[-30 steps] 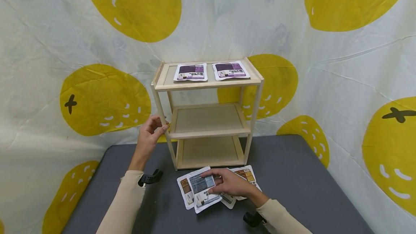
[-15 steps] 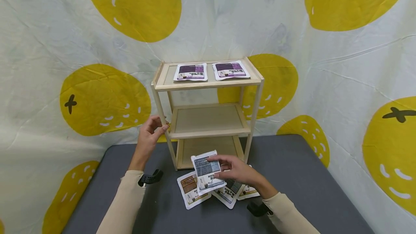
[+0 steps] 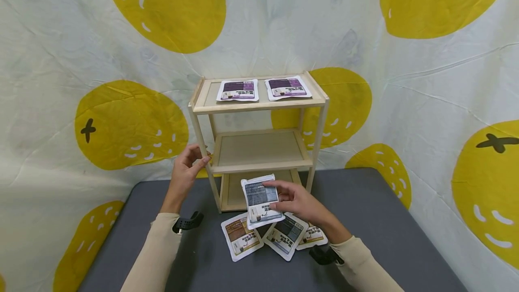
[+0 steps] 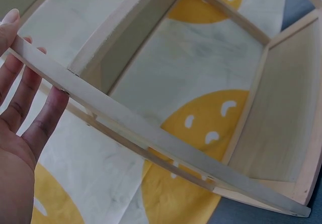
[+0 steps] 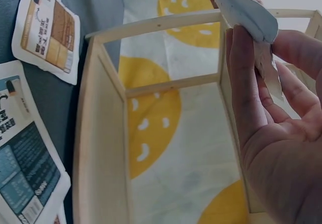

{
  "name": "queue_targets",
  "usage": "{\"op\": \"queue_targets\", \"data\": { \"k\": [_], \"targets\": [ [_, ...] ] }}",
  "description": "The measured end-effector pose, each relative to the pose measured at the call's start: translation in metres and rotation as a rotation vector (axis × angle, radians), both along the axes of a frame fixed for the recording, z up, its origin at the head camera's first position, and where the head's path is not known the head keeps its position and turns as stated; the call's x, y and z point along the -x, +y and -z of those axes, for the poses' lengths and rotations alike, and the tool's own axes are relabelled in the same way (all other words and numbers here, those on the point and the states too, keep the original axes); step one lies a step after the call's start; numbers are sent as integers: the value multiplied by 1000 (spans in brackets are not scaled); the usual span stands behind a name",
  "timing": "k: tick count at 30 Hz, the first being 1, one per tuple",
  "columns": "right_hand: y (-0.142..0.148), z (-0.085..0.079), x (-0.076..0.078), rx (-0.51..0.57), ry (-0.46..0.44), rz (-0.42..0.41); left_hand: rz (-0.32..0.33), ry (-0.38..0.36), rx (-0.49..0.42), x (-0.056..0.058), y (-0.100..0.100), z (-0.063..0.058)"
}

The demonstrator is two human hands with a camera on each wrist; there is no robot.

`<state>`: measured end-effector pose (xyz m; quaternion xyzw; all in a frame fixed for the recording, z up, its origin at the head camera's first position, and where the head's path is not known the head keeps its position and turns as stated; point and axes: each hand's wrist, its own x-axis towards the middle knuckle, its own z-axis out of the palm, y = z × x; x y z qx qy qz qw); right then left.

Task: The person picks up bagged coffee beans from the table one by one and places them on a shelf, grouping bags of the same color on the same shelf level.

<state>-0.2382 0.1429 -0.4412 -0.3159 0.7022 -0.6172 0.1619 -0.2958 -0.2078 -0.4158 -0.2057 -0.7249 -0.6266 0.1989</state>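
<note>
My left hand [image 3: 188, 169] grips the left front post of a three-tier wooden shelf [image 3: 261, 166]. In the left wrist view, thumb and fingers [image 4: 48, 116] lie on opposite sides of that post. My right hand [image 3: 301, 202] pinches a flat blue-grey and white packet [image 3: 258, 197], held tilted before the bottom tier. A second edge shows along it; I cannot tell whether it is another packet. Below, on the table, lie a brown packet [image 3: 242, 236], a dark teal packet [image 3: 285, 235] and an orange-yellow packet [image 3: 313, 238], partly overlapped. Something dark between them is mostly hidden.
Two purple packets [image 3: 238, 90] lie side by side on the shelf's top tier. The dark grey table [image 3: 357, 220] runs up to a fabric wall [image 3: 259, 21] printed with yellow fruit, close behind and beside the shelf.
My right hand has lifted the blue-grey packet off the pile and carried it up and forward toward the shelf, uncovering the packets beneath. The left hand has stayed on the post.
</note>
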Motion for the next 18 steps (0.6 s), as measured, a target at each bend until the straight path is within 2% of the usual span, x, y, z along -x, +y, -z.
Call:
{"op": "queue_targets", "data": {
  "k": [6,12,18],
  "targets": [
    [2,-10,1,-8,59,72,-14,-28,-10,-1,1,-2],
    [5,-21,4,-48,103,154,-6,-24,1,-13,7,-15],
    [5,-32,12,-25,78,162,-4,-25,-1,-9,5,-9]
  ]
}}
